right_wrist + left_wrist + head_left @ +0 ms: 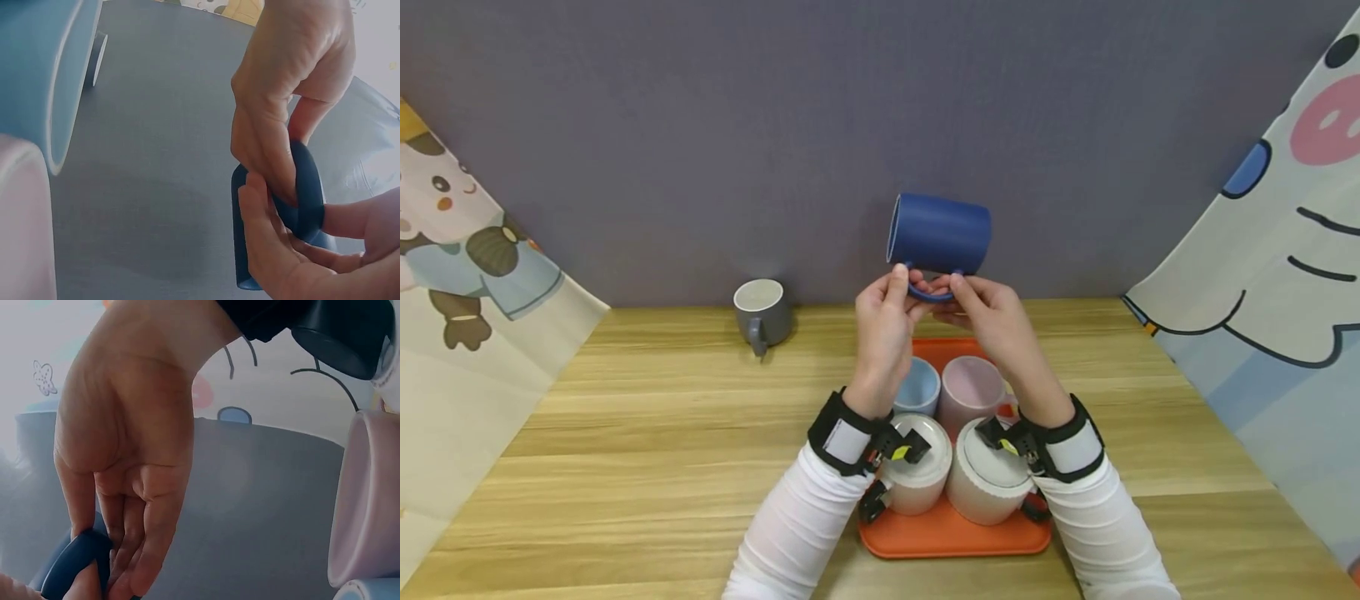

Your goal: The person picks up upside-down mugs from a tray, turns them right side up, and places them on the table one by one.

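A dark blue mug (942, 233) is held up over the far edge of the table, tipped on its side. Its mouth faces left and its handle (309, 194) points down. My left hand (882, 325) pinches the handle near the mouth end, between thumb and fingers. At the base end, my right hand (1000, 325) pinches the same handle. The fingers of both hands meet around it. Only a dark blue piece of the handle (78, 562) shows at the bottom of the left wrist view.
Beneath my forearms lies an orange tray (955, 542). On it stand a light blue mug (917, 392), a pink mug (973, 392) and two off-white mugs (913, 483) with closed tops facing up. A grey mug (765, 317) stands left, by the grey back wall (700, 150).
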{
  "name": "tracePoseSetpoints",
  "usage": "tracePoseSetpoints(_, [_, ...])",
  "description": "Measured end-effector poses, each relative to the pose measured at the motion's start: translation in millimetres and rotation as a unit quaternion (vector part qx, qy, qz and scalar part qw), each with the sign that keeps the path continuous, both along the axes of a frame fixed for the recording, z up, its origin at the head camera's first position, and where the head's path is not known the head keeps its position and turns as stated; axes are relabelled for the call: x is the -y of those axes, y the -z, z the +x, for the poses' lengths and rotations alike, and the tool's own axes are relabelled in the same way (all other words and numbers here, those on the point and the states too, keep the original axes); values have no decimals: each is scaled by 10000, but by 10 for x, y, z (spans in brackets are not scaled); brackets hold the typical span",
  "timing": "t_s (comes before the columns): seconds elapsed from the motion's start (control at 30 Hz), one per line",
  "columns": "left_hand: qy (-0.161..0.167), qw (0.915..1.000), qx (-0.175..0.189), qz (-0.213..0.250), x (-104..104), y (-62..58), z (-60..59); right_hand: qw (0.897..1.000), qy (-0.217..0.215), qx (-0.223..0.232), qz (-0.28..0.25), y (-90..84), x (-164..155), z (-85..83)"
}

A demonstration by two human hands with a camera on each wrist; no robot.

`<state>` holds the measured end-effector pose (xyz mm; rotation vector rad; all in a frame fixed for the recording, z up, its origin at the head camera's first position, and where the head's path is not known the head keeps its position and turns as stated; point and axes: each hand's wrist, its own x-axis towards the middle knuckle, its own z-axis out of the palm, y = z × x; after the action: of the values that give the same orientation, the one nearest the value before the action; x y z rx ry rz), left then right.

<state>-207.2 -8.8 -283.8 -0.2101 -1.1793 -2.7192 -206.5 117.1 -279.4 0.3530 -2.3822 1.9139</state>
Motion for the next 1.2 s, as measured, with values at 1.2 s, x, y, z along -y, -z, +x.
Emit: tracePoseSetpoints(1.2, [-683, 9827, 199, -1710, 9, 118, -19, 9518, -466, 1172, -2796, 36, -11, -42])
